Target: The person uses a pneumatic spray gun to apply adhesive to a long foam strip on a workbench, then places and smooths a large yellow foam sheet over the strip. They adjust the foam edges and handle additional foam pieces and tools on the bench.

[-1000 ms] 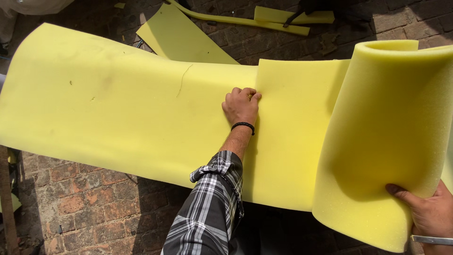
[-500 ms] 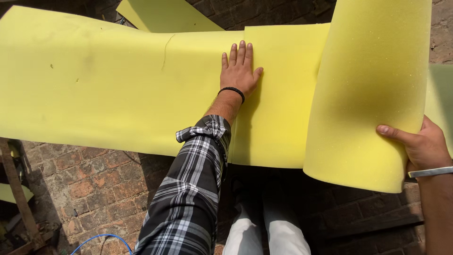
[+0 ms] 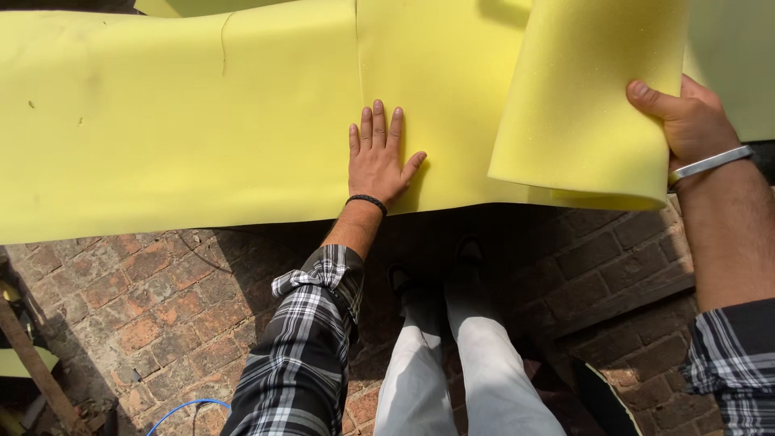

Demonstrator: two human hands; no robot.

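both hands are on the yellow foam sheet (image 3: 161,129): the left hand (image 3: 378,157) lies flat and spread on it near its front edge, the right hand (image 3: 686,121) is clamped on the curled-over end (image 3: 581,105). by the look of it, the rolling has only begun; one end is curved, most lies flat above the brick floor (image 3: 145,315). soft, thick foam, lightly creased, with a seam.

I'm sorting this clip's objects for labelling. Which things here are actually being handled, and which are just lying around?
In hand:
- yellow foam sheet, pressed flat by the left hand
- its curled-over end, gripped by the right hand

Lying about:
- blue cable on the brick floor
- rusty bar at the left edge
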